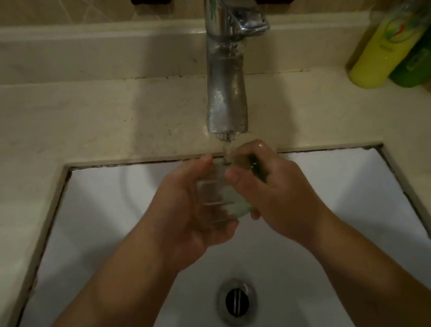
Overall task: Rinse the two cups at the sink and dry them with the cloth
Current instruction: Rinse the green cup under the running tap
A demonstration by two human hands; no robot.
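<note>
Under the chrome tap (224, 82), above the white sink basin (346, 202), we hold a clear ridged glass cup (213, 192): left hand (187, 206) cradling it with curled fingers, right hand (270, 189) pinching its rim in the stream.

Sink basin (347, 216) set into the counter (59, 126). Tap (224, 82) on the counter behind the basin, spout over its back edge. Drain (237, 301) in the basin floor, near side. Cup (216, 195) under the spout, between left hand (187, 211) and right hand (273, 192). Two bottles (394, 48) on the counter, far right.
</note>
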